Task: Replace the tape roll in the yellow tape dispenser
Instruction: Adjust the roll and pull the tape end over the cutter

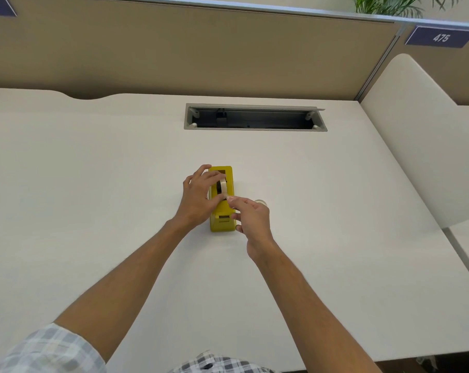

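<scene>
The yellow tape dispenser (222, 220) stands in the middle of the white desk (93, 197), its cutter end toward me. A clear tape roll (222, 186) sits in its slot. My left hand (198, 197) rests against the dispenser's left side, fingers on the roll. My right hand (251, 218) pinches the loose tape end (230, 197) between thumb and forefinger, just above the dispenser's middle. A second tape roll (260, 202) lies on the desk to the right, mostly hidden behind my right hand.
An open cable tray slot (255, 126) is cut into the desk behind the dispenser. A tan partition (174, 49) closes the back. A white side divider (416, 146) stands at the right, with a sign "475" (440, 37) above.
</scene>
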The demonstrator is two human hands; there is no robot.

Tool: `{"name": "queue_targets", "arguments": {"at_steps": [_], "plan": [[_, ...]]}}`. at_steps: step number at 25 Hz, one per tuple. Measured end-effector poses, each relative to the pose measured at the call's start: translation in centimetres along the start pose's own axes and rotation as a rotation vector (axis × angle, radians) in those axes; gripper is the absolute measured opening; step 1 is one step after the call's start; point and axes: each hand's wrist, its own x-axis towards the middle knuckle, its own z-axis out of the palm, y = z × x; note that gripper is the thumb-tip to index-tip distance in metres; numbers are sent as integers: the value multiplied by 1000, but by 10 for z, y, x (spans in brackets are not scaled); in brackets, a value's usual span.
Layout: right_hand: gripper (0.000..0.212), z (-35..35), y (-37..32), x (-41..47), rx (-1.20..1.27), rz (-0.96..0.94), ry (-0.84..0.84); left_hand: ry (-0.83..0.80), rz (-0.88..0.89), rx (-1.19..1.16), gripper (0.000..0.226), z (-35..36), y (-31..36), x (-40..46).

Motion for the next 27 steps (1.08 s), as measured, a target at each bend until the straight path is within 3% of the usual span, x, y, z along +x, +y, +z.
{"name": "queue_targets", "arguments": {"at_steps": [9, 21, 27], "plan": [[7, 0, -3, 2, -5, 7, 12, -57, -111, -71, 43, 0, 0, -6], [7, 0, -4, 7, -8, 26, 7, -7, 61, -45, 43, -2, -3, -4], [8, 2, -5, 10, -21, 23, 9, 4, -13, -135, 39, -1, 1, -5]]}}
